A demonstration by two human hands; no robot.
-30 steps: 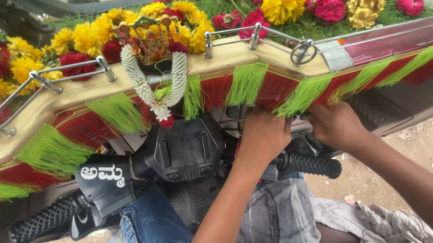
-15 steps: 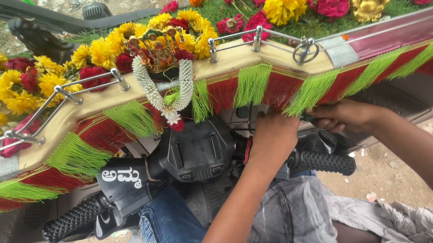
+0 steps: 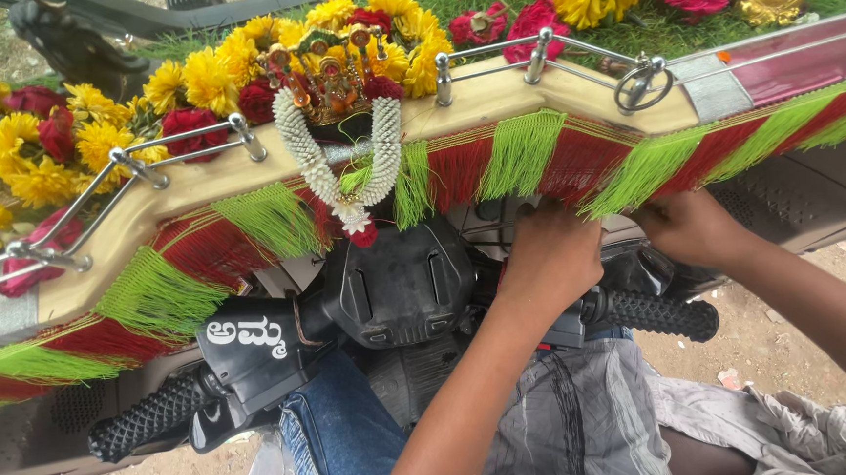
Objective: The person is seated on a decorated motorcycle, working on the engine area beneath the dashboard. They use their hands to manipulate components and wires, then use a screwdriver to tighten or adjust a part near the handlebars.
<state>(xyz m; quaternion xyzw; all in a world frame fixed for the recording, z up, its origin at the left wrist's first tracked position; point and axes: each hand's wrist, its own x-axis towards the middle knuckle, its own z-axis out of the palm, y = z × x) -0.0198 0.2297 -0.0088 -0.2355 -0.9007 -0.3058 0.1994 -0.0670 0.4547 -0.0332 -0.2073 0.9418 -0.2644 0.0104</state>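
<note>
The fringe (image 3: 575,165), red cloth with green tassels, hangs under the dashboard edge (image 3: 493,101), above the handlebar (image 3: 658,313). It looks soft, light and limp, best pinched at the stiffer top band, not the loose threads. The left hand (image 3: 552,259) is curled under it; the right hand (image 3: 687,226) closes on its lower edge. Marigolds (image 3: 208,79) and roses lie beyond the rail (image 3: 183,149).

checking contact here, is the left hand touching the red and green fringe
Touching. The head view shows the left hand pressed up under the fringe, with green tassel strands lying over its knuckles and no gap between them.
</note>
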